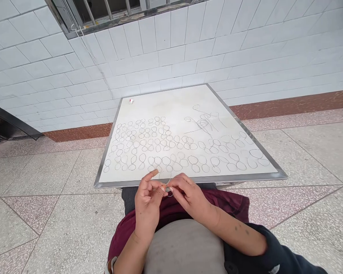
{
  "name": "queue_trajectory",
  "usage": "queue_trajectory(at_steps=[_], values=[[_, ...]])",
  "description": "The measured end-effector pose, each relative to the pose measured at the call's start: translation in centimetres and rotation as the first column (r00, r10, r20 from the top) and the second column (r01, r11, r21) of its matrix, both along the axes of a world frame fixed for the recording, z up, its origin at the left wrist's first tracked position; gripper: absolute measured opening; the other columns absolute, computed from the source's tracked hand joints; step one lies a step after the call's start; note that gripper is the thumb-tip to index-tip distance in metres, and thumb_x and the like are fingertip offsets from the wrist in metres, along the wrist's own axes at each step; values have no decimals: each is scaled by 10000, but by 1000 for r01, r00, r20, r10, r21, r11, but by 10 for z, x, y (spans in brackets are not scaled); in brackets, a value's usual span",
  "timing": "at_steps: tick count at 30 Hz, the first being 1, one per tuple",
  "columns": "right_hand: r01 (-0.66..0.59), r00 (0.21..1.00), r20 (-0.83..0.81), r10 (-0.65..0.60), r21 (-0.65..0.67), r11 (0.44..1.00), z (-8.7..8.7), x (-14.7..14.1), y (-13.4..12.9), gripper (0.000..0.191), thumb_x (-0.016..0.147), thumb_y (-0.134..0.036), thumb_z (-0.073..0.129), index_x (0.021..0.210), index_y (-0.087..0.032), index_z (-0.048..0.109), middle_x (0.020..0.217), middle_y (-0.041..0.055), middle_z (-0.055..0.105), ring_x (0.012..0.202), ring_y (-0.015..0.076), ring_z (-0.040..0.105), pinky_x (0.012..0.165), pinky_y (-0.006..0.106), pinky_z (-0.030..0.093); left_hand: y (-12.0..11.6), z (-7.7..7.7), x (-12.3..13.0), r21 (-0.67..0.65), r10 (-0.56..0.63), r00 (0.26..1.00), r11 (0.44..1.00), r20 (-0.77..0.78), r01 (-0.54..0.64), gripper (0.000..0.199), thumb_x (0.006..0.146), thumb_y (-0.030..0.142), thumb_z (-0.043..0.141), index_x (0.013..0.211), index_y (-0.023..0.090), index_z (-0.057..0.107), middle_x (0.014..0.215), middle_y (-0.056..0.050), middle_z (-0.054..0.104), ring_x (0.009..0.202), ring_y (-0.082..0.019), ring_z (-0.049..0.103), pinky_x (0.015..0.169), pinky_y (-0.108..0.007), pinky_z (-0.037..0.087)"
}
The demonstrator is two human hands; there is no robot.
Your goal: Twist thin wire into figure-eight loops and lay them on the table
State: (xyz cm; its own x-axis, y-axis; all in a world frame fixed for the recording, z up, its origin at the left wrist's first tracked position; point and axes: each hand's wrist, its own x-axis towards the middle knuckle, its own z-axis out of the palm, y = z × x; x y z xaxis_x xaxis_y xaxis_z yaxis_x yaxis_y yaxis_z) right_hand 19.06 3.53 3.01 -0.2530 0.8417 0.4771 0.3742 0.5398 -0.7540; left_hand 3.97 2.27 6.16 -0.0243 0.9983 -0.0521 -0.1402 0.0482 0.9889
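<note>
My left hand [148, 201] and my right hand [187, 196] meet just behind the near edge of a white tabletop [171, 102], which has a metal rim. Between their fingertips they pinch a thin wire loop [166, 182] with a small metallic part [168, 189] at the pinch. The exact grip is partly hidden by my fingers. Several rows of similar wire loops [157, 142] lie flat on the tabletop beyond my hands. A looser tangle of wire [204, 121] lies at the far right, and a small white-and-red object [131, 101] sits near the far left corner.
White tiled wall [171, 53] with a barred window [103, 13] rises behind the table, above a brown skirting band [291, 104]. Speckled tile floor [311, 152] surrounds the table. My maroon-clothed lap [217, 201] lies directly below my hands.
</note>
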Motion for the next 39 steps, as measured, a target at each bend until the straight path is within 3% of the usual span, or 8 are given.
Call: queue_trajectory(at_steps=[5, 8, 14, 18, 21, 27, 32, 39], values=[[67, 988, -123, -90, -180, 981, -6, -4, -2, 89, 907, -243, 568, 995, -231, 577, 808, 16, 563, 701, 150, 563, 629, 283, 510, -3, 0, 2, -13, 16, 1000, 1000, 21, -16, 445, 824, 266, 668, 1251, 258, 543, 737, 30, 633, 771, -141, 617, 856, -324, 506], [15, 974, -212, -73, -264, 964, -8, -3, 0, 172, 910, -271, 570, 1079, -242, 583, 825, 12, 564, 683, 141, 566, 626, 281, 513, -4, 0, 2, -33, -10, 1000, 999, -1, 10, 482, 826, 272, 667, 1284, 247, 519, 732, 25, 635, 742, -147, 622, 832, -341, 524], [-126, 942, -335, 27, -277, 953, -7, 0, 2, 174, 919, -281, 557, 1081, -253, 614, 818, 3, 539, 717, 137, 560, 681, 294, 511, -5, -1, 2, -21, -36, 999, 999, -40, 35, 517, 824, 257, 664, 1315, 252, 503, 723, 29, 626, 730, -146, 617, 796, -326, 534], [-269, 884, -462, 65, -391, 880, -3, 6, 5, 204, 942, -330, 520, 1081, -250, 645, 918, 13, 566, 730, 115, 577, 709, 281, 521, -6, 0, 4, -13, -65, 996, 998, -55, 64, 561, 817, 261, 667, 1346, 268, 481, 719, 34, 641, 727, -150, 635, 797, -325, 528], [-424, 830, -540, 139, -449, 787, -2, 14, 11, 231, 936, -353, 538, 1084, -242, 678, 1010, 27, 616, 763, 107, 584, 743, 273, 510, -6, 0, 4, -43, -87, 996, 995, -17, 87, 629, 794, 255, 692, 1374, 270, 450, 679, 46, 643, 671, -139, 633, 773, -314, 527], [-751, 568, -762, 312, -323, 576, -13, 23, 23, 369, 886, -349, 640, 1246, -272, 612, 1077, 40, 654, 777, 98, 562, 761, 273, 476, -4, -2, 0, -139, -199, 974, 967, 111, 214, 760, 746, 235, 739, 1417, 247, 382, 649, 53, 648, 603, -136, 626, 699, -322, 546], [-789, 469, -841, 271, -262, 555, -24, 18, 27, 344, 831, -374, 710, 1130, -209, 673, 977, 39, 627, 729, 85, 516, 678, 222, 439, -5, 0, 2, -169, -209, 971, 959, 113, 226, 721, 774, 217, 725, 1411, 248, 390, 693, 41, 685, 681, -130, 642, 809, -324, 528], [-835, 417, -876, 243, -264, 482, -25, 18, 27, 361, 836, -440, 686, 1068, -165, 654, 864, 32, 629, 672, 87, 542, 628, 216, 434, -6, 0, 6, -163, -233, 971, 957, 55, 239, 694, 775, 236, 722, 1394, 261, 411, 713, 40, 678, 609, -111, 604, 679, -276, 537]])
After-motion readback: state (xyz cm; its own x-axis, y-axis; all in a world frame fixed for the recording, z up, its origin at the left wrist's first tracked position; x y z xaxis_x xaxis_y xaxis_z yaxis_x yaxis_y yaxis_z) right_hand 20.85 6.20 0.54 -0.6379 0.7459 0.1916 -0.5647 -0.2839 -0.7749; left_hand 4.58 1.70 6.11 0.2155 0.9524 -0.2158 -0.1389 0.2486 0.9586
